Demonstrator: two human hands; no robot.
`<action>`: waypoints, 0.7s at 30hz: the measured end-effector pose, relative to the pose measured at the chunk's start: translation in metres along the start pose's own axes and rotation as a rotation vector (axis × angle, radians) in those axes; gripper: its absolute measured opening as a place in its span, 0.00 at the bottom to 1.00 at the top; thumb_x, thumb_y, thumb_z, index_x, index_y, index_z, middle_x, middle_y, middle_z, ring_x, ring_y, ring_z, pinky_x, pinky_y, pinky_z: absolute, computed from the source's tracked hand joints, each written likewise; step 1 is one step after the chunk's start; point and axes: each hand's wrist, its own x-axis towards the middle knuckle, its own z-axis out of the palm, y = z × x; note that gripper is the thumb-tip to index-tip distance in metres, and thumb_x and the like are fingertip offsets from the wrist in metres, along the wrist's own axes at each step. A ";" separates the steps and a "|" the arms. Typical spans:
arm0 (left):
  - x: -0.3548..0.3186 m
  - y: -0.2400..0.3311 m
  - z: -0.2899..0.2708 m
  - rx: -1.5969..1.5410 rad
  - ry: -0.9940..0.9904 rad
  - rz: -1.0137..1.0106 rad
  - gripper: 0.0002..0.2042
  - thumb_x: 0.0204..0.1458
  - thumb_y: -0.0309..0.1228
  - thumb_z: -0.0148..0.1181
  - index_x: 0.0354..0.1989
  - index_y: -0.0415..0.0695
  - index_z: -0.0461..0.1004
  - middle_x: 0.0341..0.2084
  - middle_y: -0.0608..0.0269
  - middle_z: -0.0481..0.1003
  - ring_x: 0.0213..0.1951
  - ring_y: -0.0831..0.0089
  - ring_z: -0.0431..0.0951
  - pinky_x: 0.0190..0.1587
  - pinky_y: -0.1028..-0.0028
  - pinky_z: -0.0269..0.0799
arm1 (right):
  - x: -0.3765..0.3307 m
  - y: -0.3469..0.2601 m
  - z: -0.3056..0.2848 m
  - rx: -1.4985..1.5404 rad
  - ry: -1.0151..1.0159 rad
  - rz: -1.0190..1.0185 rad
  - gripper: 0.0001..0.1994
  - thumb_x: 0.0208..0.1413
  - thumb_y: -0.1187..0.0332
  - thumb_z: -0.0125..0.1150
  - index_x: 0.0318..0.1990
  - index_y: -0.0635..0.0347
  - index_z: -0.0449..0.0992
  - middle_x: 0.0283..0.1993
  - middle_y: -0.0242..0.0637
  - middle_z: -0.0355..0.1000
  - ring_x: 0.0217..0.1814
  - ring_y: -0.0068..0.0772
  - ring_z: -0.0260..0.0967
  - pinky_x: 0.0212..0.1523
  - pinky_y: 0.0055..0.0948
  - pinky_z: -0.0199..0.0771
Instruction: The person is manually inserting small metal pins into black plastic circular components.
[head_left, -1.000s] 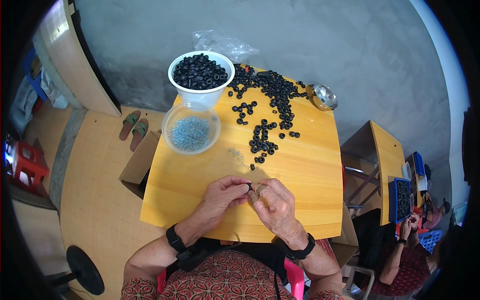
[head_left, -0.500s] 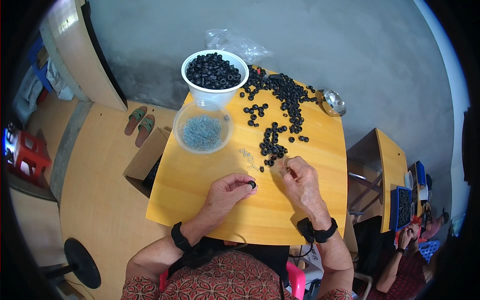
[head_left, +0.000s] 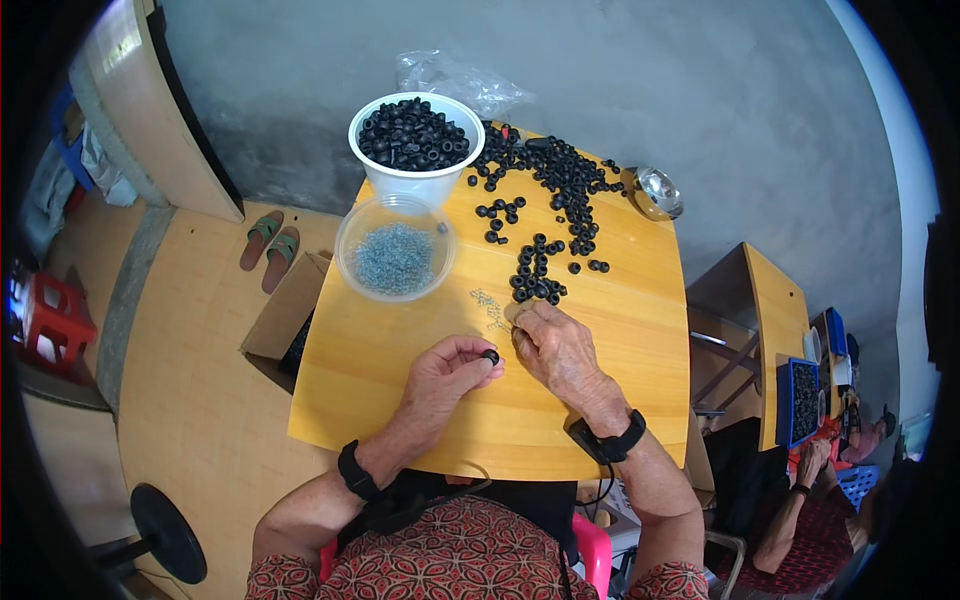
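Between the thumb and fingers of my left hand [head_left: 440, 388] is a small round black cap [head_left: 490, 356] with an opening, held low over the yellow wooden table [head_left: 390, 400]. My right hand [head_left: 568, 358] reaches in from the right, its fingertips pinched together at a little scatter of tiny metal springs [head_left: 485, 302]. Whatever those fingertips hold, if anything, is hidden. Just beyond them lies a cluster of black caps [head_left: 538, 278]. A clear round tub [head_left: 347, 272] of bluish-silver springs stands at the table's left side.
Behind the tub, a white bucket [head_left: 410, 188] is heaped with black caps. More loose caps [head_left: 575, 185] spread toward the far edge, beside a shiny metal bowl [head_left: 657, 193]. A cardboard box [head_left: 283, 310] stands left of the table. At right, another person [head_left: 800, 510] sits near a second table [head_left: 775, 320].
My right hand has moved left, from beside the cap cluster to the loose springs. My left hand keeps hold of the black cap, slightly shifted. The whole view has tilted a little.
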 end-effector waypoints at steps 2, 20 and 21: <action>0.000 0.002 0.000 -0.011 0.008 -0.005 0.10 0.57 0.24 0.58 0.47 0.40 0.72 0.39 0.59 0.78 0.42 0.74 0.79 0.46 0.79 0.75 | -0.001 0.000 -0.003 0.005 0.011 0.030 0.11 0.50 0.76 0.59 0.42 0.63 0.76 0.35 0.40 0.72 0.39 0.46 0.73 0.37 0.37 0.77; -0.001 -0.003 0.001 -0.029 0.045 0.054 0.09 0.58 0.23 0.57 0.46 0.40 0.72 0.39 0.59 0.78 0.41 0.74 0.79 0.46 0.78 0.75 | 0.001 -0.011 -0.001 0.034 0.016 0.066 0.09 0.49 0.75 0.62 0.39 0.60 0.75 0.32 0.41 0.70 0.36 0.45 0.73 0.34 0.39 0.75; -0.002 -0.002 0.002 -0.028 0.050 0.050 0.09 0.58 0.23 0.57 0.46 0.40 0.72 0.39 0.59 0.78 0.41 0.74 0.79 0.46 0.77 0.75 | 0.000 -0.013 0.001 0.051 0.020 0.064 0.09 0.49 0.74 0.62 0.38 0.60 0.75 0.32 0.41 0.70 0.36 0.46 0.73 0.34 0.39 0.75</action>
